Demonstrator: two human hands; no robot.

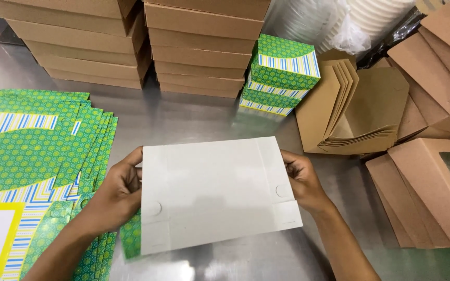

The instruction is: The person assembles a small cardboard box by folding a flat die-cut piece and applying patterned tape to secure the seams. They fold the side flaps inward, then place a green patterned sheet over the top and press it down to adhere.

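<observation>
At nine o'clock we see a fanned pile of flat green patterned box blanks lying on the steel table, printed side up, with blue-and-yellow striped bands and a yellow-framed white panel at the near corner. Just right of that pile our left hand is closed on the left edge of a single flat blank, thumb on top and fingers curled beneath. This blank sits at the centre of our view, tilted a little clockwise, its plain white inner face up, with crease lines and two small round marks showing; a strip of its green printed side peeks out at its lower left corner. At three o'clock of the blank our right hand pinches the right edge, fingers bent over the side flap. We judge the folding to be at its start: the blank is still flat, no flap raised. The next move would call for pressing along the side creases while both hands keep the sheet square. At twelve o'clock stand stacks of brown cardboard boxes, and just right of them a small tower of finished green boxes. From one to four o'clock lie folded brown paper cartons and windowed brown boxes.
</observation>
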